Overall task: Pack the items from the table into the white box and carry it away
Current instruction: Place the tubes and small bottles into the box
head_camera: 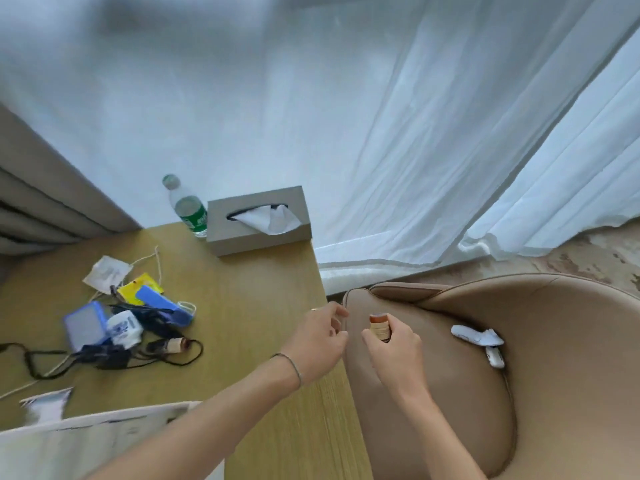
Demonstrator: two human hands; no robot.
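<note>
- At the lower left edge of the frame a white box (97, 434) sits on the desk (249, 292), only its blurred rim showing.
- Above it, at the left of the frame, a heap of small things lies on the desk: a white packet (107, 273), a yellow packet (133, 289), a blue case (85, 323), a white pouch with blue print (124, 330), a small brown bottle (171, 345) on its side, and tangled black cables (52, 362).
- At the back of the desk a water bottle (188, 211) with a green label stands just beside a grey tissue box (258, 220).
- The left hand (318, 341) hovers over the right edge of the desk, fingers (337, 311) loosely curled and empty.
- The right hand (394, 348) wraps its fingers around a small brown jar (380, 327), held upright above the beige chair (485, 358).
- On the chair seat, right of the hands, lies a white object (479, 337), well apart from the box.
</note>
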